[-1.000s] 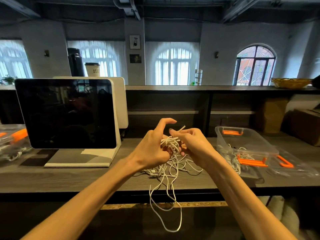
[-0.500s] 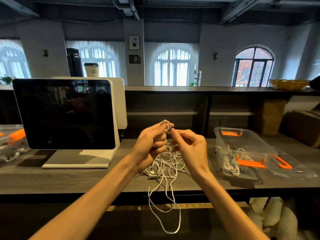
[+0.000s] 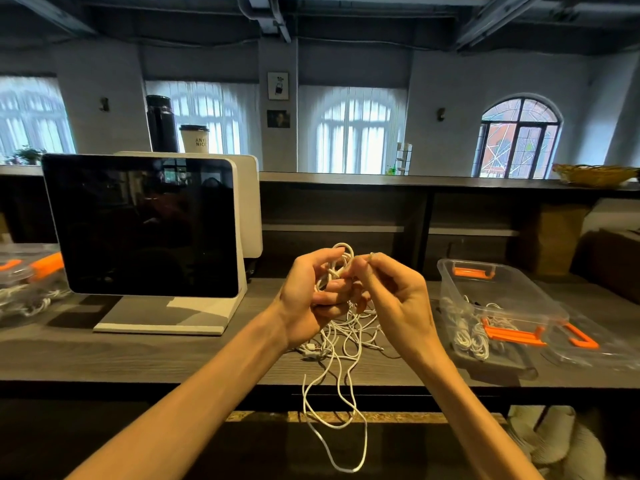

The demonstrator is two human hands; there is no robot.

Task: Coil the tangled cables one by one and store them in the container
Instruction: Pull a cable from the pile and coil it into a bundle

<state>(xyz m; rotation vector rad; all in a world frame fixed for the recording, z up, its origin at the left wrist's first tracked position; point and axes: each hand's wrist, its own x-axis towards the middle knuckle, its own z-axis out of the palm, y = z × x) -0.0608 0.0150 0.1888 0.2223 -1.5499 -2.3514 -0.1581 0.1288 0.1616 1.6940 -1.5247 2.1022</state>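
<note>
Left hand [image 3: 311,299]: curled round a small white coil [image 3: 337,268], raised mid-scene.
Right hand [image 3: 398,299]: pinching the strand end beside it.
Container [image 3: 450,275]: right — coils inside.
Risk: tangle [image 3: 346,334] dragged off the near edge — slack snagging.

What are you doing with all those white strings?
They are cables, and a person is winding one up. The left hand grips a small coil of white cable, and the right hand pinches the strand beside it. More tangled cables lie on the wooden counter below the hands, with loops hanging over its front edge. To the right, a clear container with orange clips already has some coiled cables inside.
</note>
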